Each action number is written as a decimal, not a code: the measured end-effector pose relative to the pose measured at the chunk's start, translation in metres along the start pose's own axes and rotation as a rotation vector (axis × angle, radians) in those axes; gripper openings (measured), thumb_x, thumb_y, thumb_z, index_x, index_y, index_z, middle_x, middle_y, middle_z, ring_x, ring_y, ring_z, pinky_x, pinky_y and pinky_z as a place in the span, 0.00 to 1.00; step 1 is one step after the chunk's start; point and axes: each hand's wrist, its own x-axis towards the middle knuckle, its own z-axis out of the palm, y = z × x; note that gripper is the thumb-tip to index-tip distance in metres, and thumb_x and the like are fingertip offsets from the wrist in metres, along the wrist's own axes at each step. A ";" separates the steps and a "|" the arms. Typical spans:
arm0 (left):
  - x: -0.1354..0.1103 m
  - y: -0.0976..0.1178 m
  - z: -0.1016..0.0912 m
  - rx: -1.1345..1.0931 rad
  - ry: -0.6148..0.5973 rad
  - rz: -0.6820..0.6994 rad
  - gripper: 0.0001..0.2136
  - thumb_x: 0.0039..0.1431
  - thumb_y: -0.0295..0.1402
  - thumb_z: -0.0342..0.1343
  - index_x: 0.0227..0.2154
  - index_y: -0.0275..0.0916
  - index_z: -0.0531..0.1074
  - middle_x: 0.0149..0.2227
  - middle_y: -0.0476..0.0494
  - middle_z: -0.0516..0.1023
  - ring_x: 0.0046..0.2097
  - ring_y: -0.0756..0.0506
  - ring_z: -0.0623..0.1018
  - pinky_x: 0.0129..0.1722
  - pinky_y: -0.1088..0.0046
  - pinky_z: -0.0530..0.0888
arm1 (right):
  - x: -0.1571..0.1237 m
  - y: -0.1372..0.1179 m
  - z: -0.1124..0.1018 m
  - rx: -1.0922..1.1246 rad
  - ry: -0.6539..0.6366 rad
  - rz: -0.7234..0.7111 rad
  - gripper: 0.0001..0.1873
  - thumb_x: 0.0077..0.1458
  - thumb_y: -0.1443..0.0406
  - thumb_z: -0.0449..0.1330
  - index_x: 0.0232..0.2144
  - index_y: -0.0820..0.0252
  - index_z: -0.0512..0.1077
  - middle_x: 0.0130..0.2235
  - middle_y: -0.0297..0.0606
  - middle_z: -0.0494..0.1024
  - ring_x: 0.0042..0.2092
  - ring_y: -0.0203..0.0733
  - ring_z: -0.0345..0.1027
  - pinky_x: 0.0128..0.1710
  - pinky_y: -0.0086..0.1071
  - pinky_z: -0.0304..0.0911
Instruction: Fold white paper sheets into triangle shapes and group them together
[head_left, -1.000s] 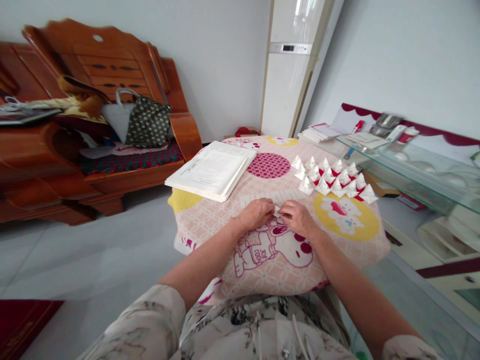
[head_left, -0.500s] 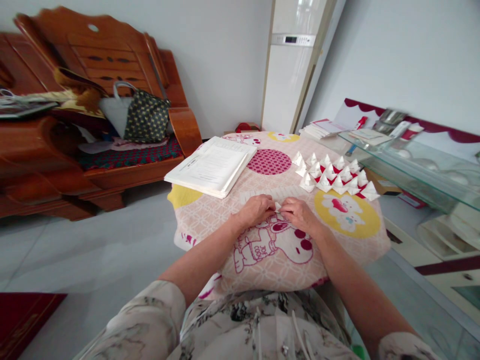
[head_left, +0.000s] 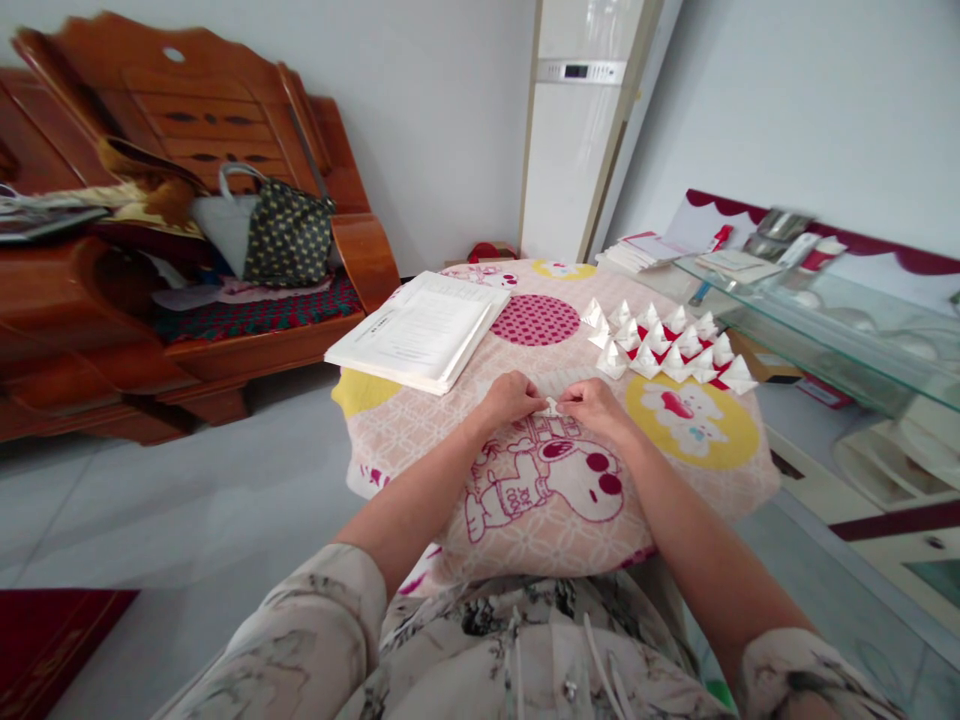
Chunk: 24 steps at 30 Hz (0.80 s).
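The fingertips of your left hand (head_left: 514, 397) and right hand (head_left: 592, 402) are pinched on a small white paper (head_left: 551, 406), one hand at either end. It is too small and too covered for its folds to be told surely. Just past your fingers is a pale strip (head_left: 559, 382), partly covered by your hands. Beneath is a pink patterned cloth (head_left: 420, 440); on the near side of your fingers it shows a cartoon dog (head_left: 589, 480). Just right of your right hand is a yellow circle (head_left: 720, 435) in the print. Beyond that hand, to the right, pointed paper boats (head_left: 645, 358) stand in rows, with red showing between them. Beyond your left hand, to the left, lies a stack (head_left: 416, 335) of printed sheets. Farther right of your fingers is a glass shelf (head_left: 832, 345). Far to their left is a wooden bench (head_left: 217, 100) with a bag (head_left: 289, 235); far ahead, a tall white unit (head_left: 566, 170).
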 end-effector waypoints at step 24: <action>-0.006 0.011 0.008 0.197 0.097 -0.005 0.10 0.56 0.37 0.63 0.35 0.34 0.81 0.35 0.39 0.80 0.39 0.43 0.77 0.41 0.70 0.71 | 0.007 -0.004 0.008 -0.177 0.121 0.009 0.05 0.39 0.71 0.63 0.15 0.62 0.75 0.16 0.32 0.71 0.22 0.35 0.63 0.23 0.27 0.54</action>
